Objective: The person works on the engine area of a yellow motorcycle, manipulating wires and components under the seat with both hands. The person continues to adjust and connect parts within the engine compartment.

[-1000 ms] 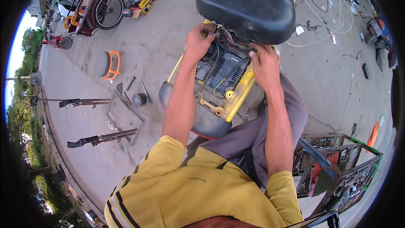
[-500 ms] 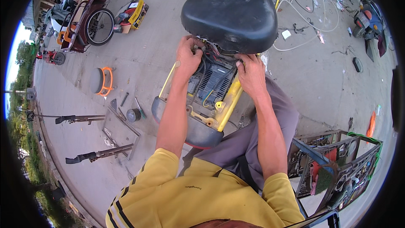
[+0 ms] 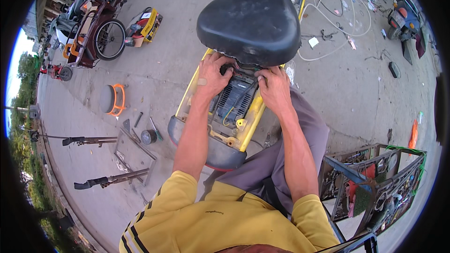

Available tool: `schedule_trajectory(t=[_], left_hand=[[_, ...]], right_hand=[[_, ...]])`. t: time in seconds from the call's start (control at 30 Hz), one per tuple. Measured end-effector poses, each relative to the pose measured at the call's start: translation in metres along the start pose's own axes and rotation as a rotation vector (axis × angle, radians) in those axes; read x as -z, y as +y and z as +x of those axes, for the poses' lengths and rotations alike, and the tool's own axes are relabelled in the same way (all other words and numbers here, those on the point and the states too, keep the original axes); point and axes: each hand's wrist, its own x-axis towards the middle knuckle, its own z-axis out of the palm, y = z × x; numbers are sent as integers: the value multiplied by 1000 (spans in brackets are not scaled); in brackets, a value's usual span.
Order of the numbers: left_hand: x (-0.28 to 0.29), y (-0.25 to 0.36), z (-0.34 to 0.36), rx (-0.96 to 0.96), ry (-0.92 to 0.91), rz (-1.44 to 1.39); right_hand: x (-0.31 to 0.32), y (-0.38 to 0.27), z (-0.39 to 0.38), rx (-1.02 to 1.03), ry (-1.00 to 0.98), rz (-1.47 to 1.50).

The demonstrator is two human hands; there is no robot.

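Observation:
A wide black saddle seat (image 3: pixel 251 21) sits over the far part of a small vehicle's yellow frame (image 3: pixel 253 121). Beneath the near edge of the seat, my left hand (image 3: pixel 214 76) has curled fingers and a bent thumb among dark wires. Opposite it, my right hand (image 3: pixel 274 88) is closed at the right side of the opening, next to a black cable. The seat and my own fingers hide what either hand grips. Between my wrists lies a finned black box (image 3: pixel 234 98) with a thin yellow wire (image 3: pixel 227 115). A dark rounded rear cover (image 3: pixel 227 155) is nearest me.
At left are an orange-legged stool (image 3: pixel 118 99), a metal frame (image 3: pixel 136 152) and a few tools. A rack of tools and parts (image 3: pixel 375 182) stands at lower right. Pale hose (image 3: pixel 361 30) loops over the ground at upper right. A cart (image 3: pixel 101 37) is at upper left.
The whole view has shifted a little. Both hands remain under the seat's near edge, with slightly changed finger positions; the seat sits slightly lower and farther left in view.

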Motion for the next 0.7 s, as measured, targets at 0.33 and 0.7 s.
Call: schedule_trajectory(t=[0.33,0.7], left_hand=[[7,-4,-7,-143,-106,-80],[-15,9,6,-20,-9,110]], right_hand=[[4,-10,-2,40,52,-27],[5,-8,-9,139,59,-77]])
